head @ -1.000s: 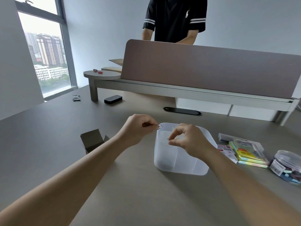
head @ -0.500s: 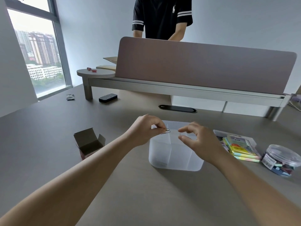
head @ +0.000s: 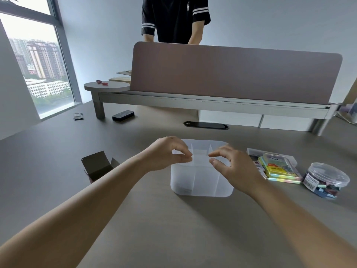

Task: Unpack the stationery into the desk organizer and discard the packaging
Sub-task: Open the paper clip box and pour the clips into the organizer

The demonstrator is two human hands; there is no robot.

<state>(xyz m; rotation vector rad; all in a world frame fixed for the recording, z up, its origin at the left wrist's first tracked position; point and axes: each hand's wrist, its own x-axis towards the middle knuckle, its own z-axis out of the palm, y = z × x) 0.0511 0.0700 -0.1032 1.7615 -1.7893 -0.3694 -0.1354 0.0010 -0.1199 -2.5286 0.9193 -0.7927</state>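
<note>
Organizer [head: 201, 182] on counter [head: 135, 219], under both hands. Left hand [head: 166, 153] fingertips pinched, contents too small to tell; right hand [head: 231, 165] loosely spread, holding nothing. Open box [head: 96, 165] left, sticky notes [head: 278, 169] and jar [head: 326, 179] right.

The left hand [head: 170, 154] hides whatever its pinched fingertips might hold.

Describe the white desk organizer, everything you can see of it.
The desk organizer is a translucent white, plastic-looking tray, square with rounded corners, split by thin inner walls into several compartments. It sits flat and upright on the grey desk, in the middle. A small dim shape lies in its near-left compartment; what it is cannot be told. The left hand and right hand hover over it; contact cannot be told.
</note>
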